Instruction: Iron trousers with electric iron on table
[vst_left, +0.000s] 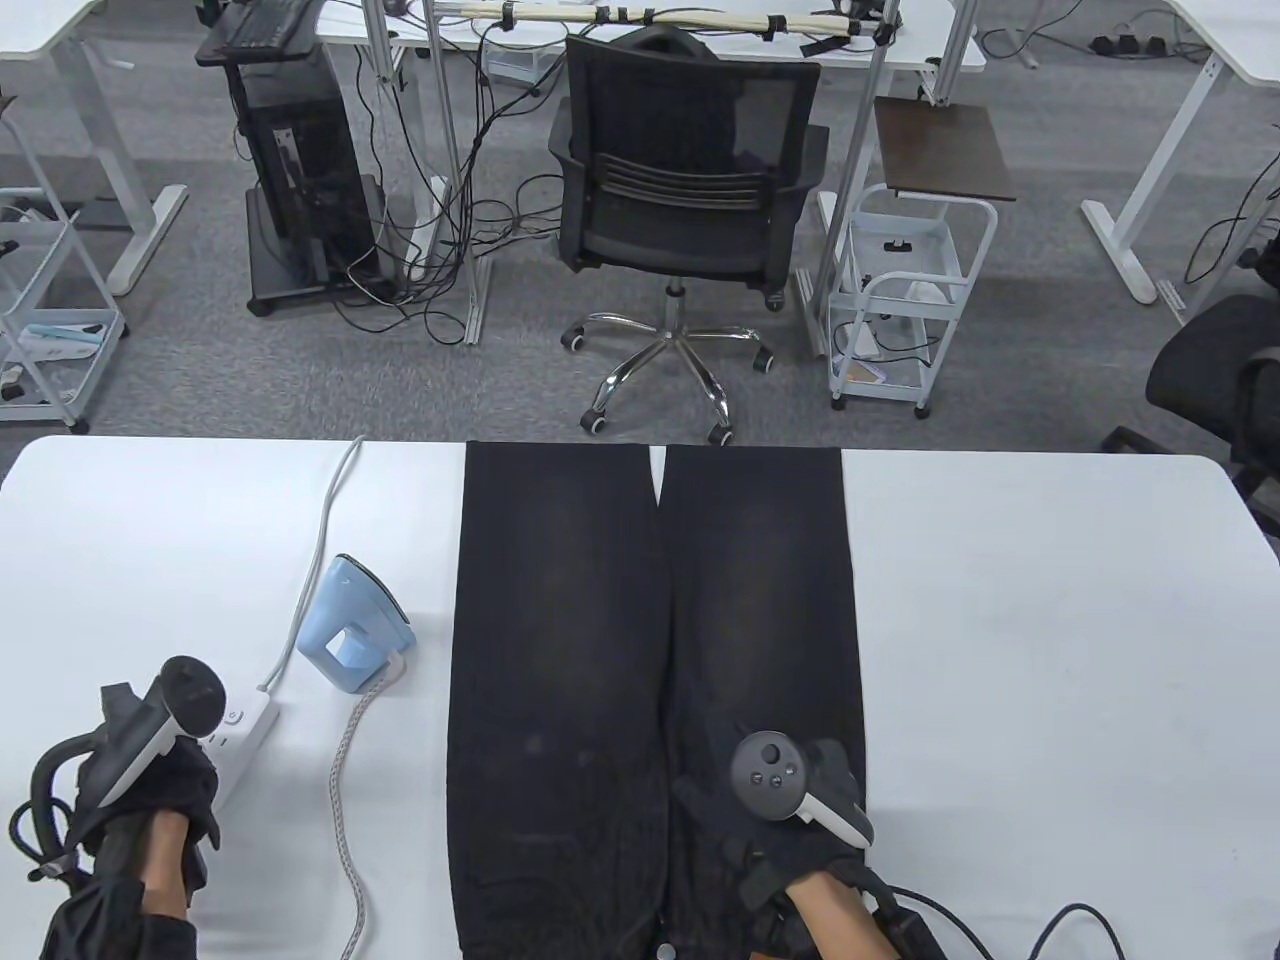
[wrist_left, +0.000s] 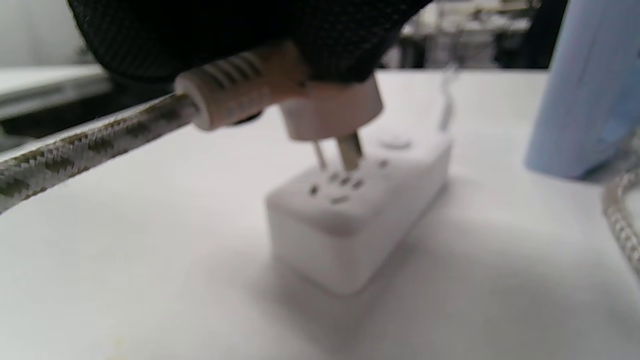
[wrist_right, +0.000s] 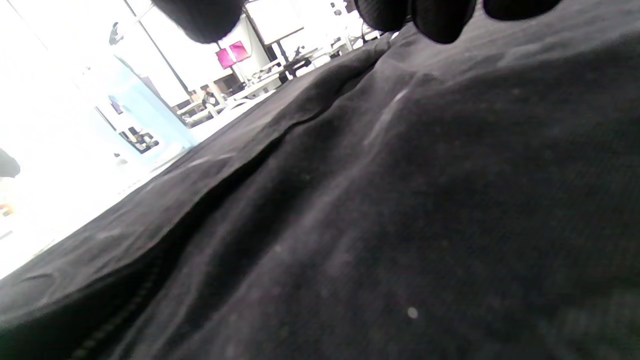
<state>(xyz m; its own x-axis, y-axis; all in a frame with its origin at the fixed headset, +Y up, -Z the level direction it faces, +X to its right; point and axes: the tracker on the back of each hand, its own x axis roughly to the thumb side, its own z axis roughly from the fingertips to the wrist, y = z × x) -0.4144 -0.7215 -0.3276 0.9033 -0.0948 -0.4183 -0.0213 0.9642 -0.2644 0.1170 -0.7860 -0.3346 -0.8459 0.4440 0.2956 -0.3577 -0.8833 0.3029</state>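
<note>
With the left hand pinching the plug just above the power strip, line both prongs with the slots and push straight down while the right hand rests flat on the trousers laid mid-table, iron upright at their left.

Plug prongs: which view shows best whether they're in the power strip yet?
Left wrist view: the plug, held by the left hand, has its prongs at the power strip slots, not fully seated. Table view hides the plug under the hand. Right wrist view shows only trousers.

Matt black cloth trousers (faintly creased)
</note>
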